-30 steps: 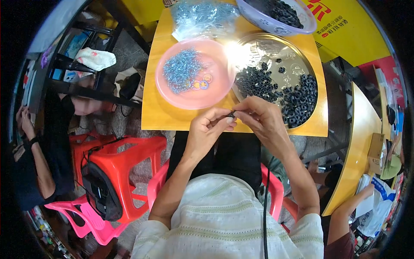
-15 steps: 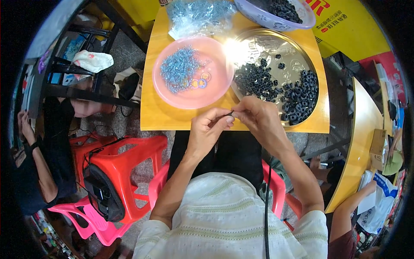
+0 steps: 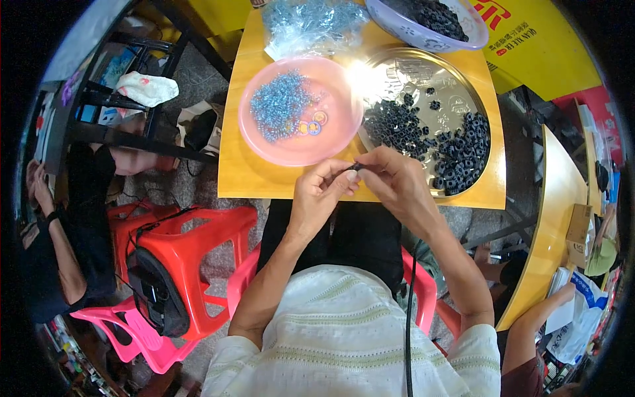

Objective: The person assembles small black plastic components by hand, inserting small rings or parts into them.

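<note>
My left hand [image 3: 320, 190] and my right hand [image 3: 399, 184] meet over the table's near edge, thumbs and forefingers pinched on one small black part [image 3: 356, 167]. Fingers cover most of that part, so its shape does not show fully. Just beyond the left hand stands a pink bowl [image 3: 254, 149] with many small clear-blue pieces [image 3: 279, 106] and a few round tokens [image 3: 313, 126]. Beyond the right hand lies a round shiny metal tray [image 3: 456, 89]. Small black parts [image 3: 463, 155] are spread in it in two heaps, with a couple lying apart.
A clear plastic bag [image 3: 314, 26] of blue pieces and a lilac bowl [image 3: 423, 40] of black parts stand at the table's far side. Red stools [image 3: 192, 231] with a black bag [image 3: 159, 291] are at left. Other people sit at both sides; a second table [image 3: 552, 218] is at right.
Both hands have shifted slightly, fingertips a little farther from me, and more of the black part shows between them. The bowl and tray contents look the same.
</note>
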A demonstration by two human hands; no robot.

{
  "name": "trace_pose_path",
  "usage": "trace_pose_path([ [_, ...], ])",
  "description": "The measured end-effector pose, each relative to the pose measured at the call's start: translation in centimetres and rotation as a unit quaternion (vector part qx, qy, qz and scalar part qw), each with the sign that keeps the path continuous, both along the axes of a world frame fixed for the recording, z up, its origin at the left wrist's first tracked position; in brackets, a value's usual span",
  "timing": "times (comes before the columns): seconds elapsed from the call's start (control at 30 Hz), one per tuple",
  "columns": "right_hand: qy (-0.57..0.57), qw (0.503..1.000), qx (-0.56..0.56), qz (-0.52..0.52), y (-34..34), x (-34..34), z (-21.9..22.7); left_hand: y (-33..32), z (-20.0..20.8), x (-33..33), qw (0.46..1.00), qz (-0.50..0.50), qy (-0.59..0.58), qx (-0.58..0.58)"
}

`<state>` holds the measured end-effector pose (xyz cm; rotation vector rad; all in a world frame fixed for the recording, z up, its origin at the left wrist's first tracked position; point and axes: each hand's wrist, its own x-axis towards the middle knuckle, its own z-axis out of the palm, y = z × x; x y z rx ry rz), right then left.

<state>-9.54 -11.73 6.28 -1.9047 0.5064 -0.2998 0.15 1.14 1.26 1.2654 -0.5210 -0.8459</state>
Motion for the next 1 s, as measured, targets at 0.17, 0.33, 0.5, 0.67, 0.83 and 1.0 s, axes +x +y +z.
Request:
trace_pose_path([
  [0.17, -0.030, 0.991, -0.123, 0.037, 0.6, 0.2, -0.5, -0.3, -0.1, 0.0, 0.999, 0.017, 0.029, 0.003],
  [0.33, -0.038, 0.978, -0.203, 0.004, 1.0, 0.3, -1.5, -0.7, 0.7, -0.8, 0.999, 0.028, 0.042, 0.015],
  [0.5, -0.052, 0.975, -0.214, 0.012, 0.3, 0.0, -0.5, -0.3, 1.5, -0.6, 0.987, -0.010, 0.157, -0.018],
  [0.67, -0.060, 0.981, -0.181, 0.016, 0.9, -0.2, 0.9, 0.0, 1.8, -0.9, 0.935, -0.134, 0.312, -0.107],
  [0.83, -0.067, 0.978, -0.199, -0.018, 1.9, -0.3, -0.1, 0.0, 1.9, -1.9, 0.971, -0.064, 0.224, -0.043],
  [1.0, -0.069, 0.978, -0.193, -0.027, 2.5, -0.7, -1.1, 0.1, 0.9, -2.5, 0.971, -0.039, 0.229, -0.056],
])
